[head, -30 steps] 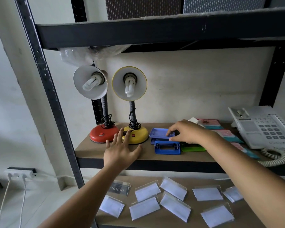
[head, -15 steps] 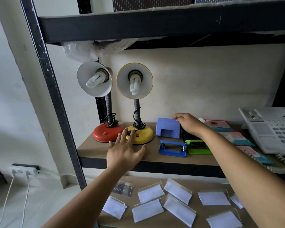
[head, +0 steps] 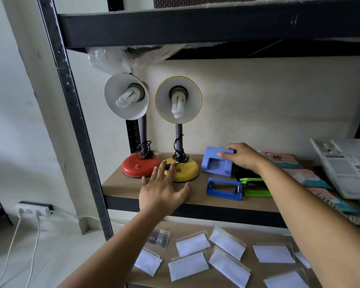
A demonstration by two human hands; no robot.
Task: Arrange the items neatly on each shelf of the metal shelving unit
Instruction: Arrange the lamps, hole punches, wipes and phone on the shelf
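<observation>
Left of the grip, a red-based lamp (head: 140,166) and a yellow-based lamp (head: 184,171) are standing on the shelf (head: 121,187), with the left hand (head: 161,194) being held spread before them. A light-blue hole punch (head: 216,164) is being pinched upright by the right hand (head: 240,157). Just below the grip, a dark-blue punch (head: 224,189) and a green punch (head: 256,187) are lying flat.

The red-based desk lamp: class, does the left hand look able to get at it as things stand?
Probably yes. The left hand hovers open at the shelf's front edge, fingers pointing toward the red-based desk lamp, and nothing lies between them. The yellow-based desk lamp stands close beside it, so a grip from the right looks tight.
</observation>
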